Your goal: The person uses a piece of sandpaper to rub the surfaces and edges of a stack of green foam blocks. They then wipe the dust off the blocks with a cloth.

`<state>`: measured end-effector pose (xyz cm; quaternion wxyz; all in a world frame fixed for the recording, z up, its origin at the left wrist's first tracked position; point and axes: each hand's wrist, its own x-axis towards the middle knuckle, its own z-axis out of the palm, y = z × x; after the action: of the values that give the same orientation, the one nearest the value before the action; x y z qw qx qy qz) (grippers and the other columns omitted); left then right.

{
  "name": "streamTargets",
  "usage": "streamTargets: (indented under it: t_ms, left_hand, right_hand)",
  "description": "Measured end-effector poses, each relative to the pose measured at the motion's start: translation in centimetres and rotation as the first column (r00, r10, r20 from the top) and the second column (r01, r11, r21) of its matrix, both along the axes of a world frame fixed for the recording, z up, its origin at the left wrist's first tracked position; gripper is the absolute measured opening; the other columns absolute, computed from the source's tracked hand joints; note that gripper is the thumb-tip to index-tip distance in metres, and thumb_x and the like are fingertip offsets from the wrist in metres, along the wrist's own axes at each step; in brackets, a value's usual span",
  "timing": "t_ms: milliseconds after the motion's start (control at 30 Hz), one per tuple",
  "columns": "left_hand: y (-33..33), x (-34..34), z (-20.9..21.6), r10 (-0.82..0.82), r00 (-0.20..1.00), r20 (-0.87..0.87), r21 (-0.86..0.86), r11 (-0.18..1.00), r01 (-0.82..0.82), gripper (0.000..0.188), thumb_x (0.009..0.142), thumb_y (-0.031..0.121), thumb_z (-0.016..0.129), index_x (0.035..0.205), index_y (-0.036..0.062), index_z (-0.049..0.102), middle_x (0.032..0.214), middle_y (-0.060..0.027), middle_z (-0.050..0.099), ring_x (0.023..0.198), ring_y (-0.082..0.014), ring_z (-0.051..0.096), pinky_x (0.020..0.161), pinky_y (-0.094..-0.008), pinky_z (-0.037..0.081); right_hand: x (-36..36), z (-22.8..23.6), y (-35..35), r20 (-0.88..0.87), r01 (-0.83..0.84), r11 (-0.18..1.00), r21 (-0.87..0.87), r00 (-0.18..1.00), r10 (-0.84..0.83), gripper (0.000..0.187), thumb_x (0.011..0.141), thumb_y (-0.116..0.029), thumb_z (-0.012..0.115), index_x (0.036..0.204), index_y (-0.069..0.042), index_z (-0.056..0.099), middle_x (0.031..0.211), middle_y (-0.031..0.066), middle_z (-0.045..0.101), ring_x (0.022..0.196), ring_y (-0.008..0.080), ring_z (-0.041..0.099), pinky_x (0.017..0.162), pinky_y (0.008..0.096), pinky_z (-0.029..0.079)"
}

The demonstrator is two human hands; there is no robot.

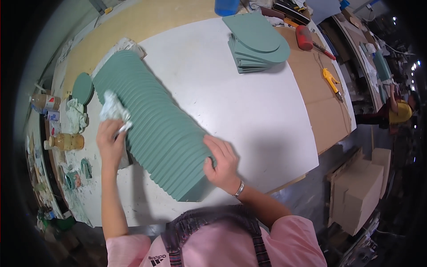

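A long row of green rounded panels (151, 115), stood on edge and packed together, runs slantwise across the white tabletop (213, 89). My left hand (111, 134) is closed round a crumpled white rag (114, 108), which lies against the left side of the row and looks slightly blurred. At the near right end of the row rests my right hand (223, 164), its fingers stretched over the panel edges and the thumb apart. It holds nothing loose and touches the last panels. What props the row from below is mostly hidden.
Loose green panels (258, 42) are stacked at the far right, near a red mallet (304, 38) and a yellow air gun (330, 80) on cardboard. To the left are a green disc (82, 88), another rag (76, 116) and bottles (66, 142). A cardboard box (356, 193) stands beyond the table.
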<state>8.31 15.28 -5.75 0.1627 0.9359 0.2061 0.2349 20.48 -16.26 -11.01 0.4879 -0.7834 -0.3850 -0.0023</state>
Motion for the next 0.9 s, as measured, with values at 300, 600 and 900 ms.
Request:
streamTargets:
  t_ms: [300,600,900]
  left_hand:
    - [-1.1,7.1,1.8,-0.145,0.987,-0.075,0.141,0.978,0.155,0.016,0.076,0.002,0.074,0.092,0.0010,0.070,0.096,-0.0134,0.068,0.096,-0.0361,0.063,0.085,-0.0446,0.050]
    - [4.1,0.2,3.2,0.184,0.982,0.045,-0.111,0.978,-0.178,0.021,0.088,0.005,0.073,0.107,-0.0022,0.074,0.102,-0.0143,0.072,0.094,-0.0288,0.068,0.090,-0.0340,0.052]
    - [4.7,-1.4,-1.5,0.070,0.998,0.005,-0.108,0.992,-0.069,0.020,0.086,0.002,0.071,0.105,0.0002,0.078,0.117,-0.0132,0.075,0.111,-0.0276,0.066,0.098,-0.0370,0.051]
  right_hand:
    - [-0.9,0.2,0.9,-0.019,-0.031,0.998,0.054,0.999,0.032,0.047,0.081,-0.013,0.061,0.126,0.002,0.065,0.130,0.0169,0.065,0.107,0.0360,0.064,0.091,0.0434,0.055]
    - [-0.5,0.3,0.0,0.010,0.005,1.000,0.028,1.000,-0.005,0.048,0.082,-0.015,0.061,0.126,0.001,0.065,0.129,0.0154,0.066,0.105,0.0357,0.065,0.090,0.0427,0.055]
    - [1.4,1.2,-0.8,-0.045,-0.065,0.995,-0.070,0.997,0.062,0.053,0.081,-0.018,0.068,0.130,0.001,0.063,0.132,0.0185,0.063,0.111,0.0388,0.063,0.095,0.0441,0.054]
